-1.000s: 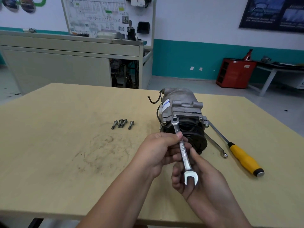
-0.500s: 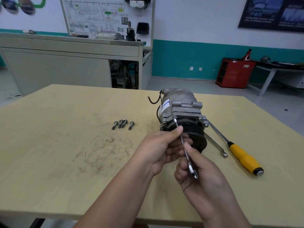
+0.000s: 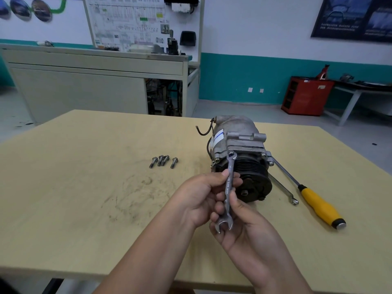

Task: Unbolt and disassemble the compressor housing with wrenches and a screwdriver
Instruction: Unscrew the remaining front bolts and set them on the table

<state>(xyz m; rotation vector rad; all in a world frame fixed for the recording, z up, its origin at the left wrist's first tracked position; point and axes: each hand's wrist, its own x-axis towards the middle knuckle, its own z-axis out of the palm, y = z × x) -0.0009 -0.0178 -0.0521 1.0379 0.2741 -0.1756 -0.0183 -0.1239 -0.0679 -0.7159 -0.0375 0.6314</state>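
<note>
Worktop (image 3: pixel 74 187): compressor (image 3: pixel 239 136); open-end wrench (image 3: pixel 230 166) on its top flange bolt (image 3: pixel 230 152); my left hand (image 3: pixel 199 198), right hand (image 3: pixel 246 228), fingers (image 3: pixel 225 173) clamped round shank. Seat squarely before I pull.

We see a bright, evenly lit scene: soft diffuse light leaves only faint shadows beneath the compressor (image 3: pixel 235 128) on the tabletop (image 3: pixel 74 187). The wrench (image 3: pixel 230 166) glints. Wide-angle bending bows the tabletop edges toward 3 and 9 o'clock, and the poster (image 3: pixel 356 15) at 1 o'clock looks soft.
</note>
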